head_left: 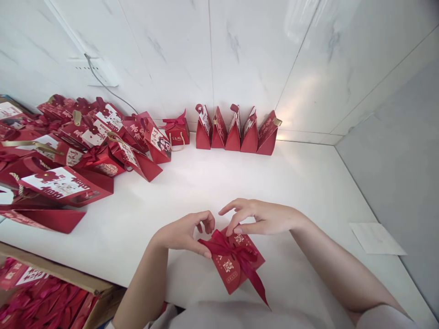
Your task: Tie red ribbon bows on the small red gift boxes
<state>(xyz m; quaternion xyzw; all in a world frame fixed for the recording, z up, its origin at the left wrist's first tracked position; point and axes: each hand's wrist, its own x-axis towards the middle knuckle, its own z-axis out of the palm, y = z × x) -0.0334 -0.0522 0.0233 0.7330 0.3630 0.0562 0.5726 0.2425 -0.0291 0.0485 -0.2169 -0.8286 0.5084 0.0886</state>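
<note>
A red gift box (228,269) with gold-white lettering lies on the white table close to my body, tilted at an angle. A dark red ribbon bow (236,251) is tied over it, one long tail hanging toward me. My left hand (188,233) is at the bow's left loop, thumb and curled fingers around the loop's end. Above the box's upper edge, my right hand (259,217) has its fingers spread, with the lower fingertips touching or just over the box beside the bow.
Many red gift boxes (99,164) are piled at the left. Several triangular red boxes (233,132) stand in a row by the wall, near a small bowed box (176,132). A cardboard carton (99,285) of red items is at lower left, a white paper (377,238) at right.
</note>
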